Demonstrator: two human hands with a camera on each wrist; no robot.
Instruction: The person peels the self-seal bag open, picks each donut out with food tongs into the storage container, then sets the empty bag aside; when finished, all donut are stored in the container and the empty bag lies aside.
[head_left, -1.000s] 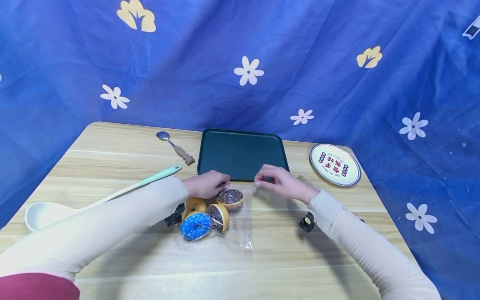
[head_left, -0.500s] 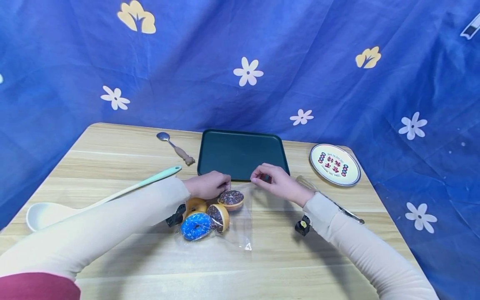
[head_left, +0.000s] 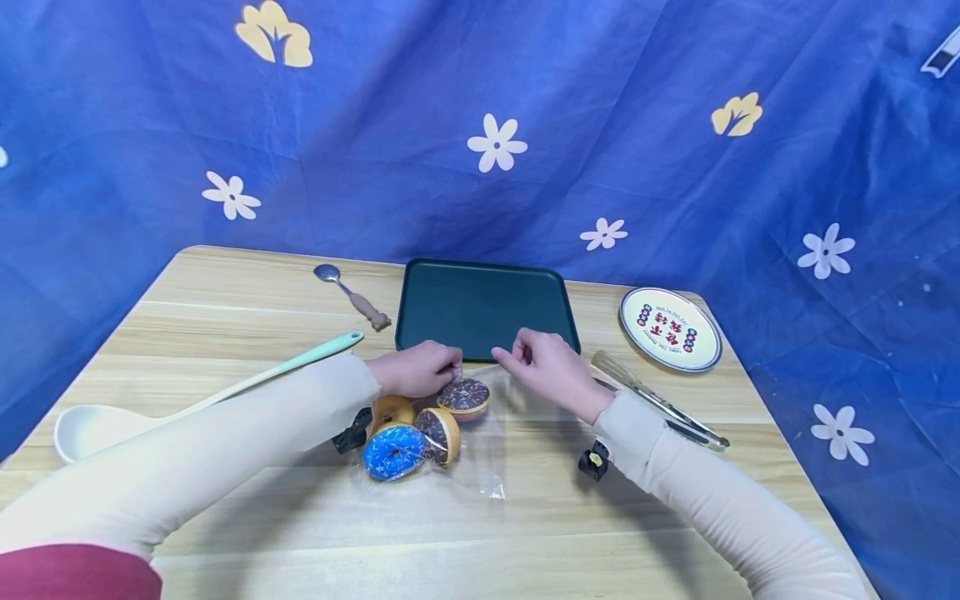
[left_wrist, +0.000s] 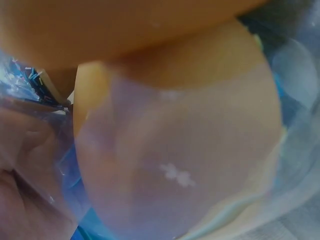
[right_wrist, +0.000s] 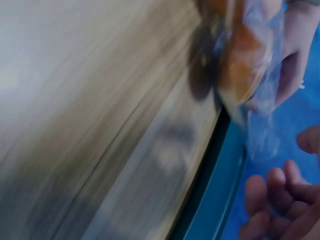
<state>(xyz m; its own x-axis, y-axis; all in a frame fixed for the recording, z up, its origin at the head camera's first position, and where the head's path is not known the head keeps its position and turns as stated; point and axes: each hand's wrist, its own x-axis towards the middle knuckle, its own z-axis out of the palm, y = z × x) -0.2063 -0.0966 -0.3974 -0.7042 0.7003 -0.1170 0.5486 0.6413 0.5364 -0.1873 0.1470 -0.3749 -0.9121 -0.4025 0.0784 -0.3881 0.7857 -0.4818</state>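
The clear bag (head_left: 483,462) of doughnuts (head_left: 393,452) lies on the bench (head_left: 390,550), on the person's side of both hands, with the left hand (head_left: 418,368) nearer and pinching its far edge, just short of the tray (head_left: 487,304). The right hand (head_left: 546,371) hangs beside the far right corner, loosely curled, apparently holding nothing (such sheer film hides the bag's long axis from me).

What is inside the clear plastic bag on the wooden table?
One blue doughnut with white sprinkles, two brown sprinkled doughnuts and one golden-brown doughnut, partly covered by the blue one. Anything underneath is hidden.
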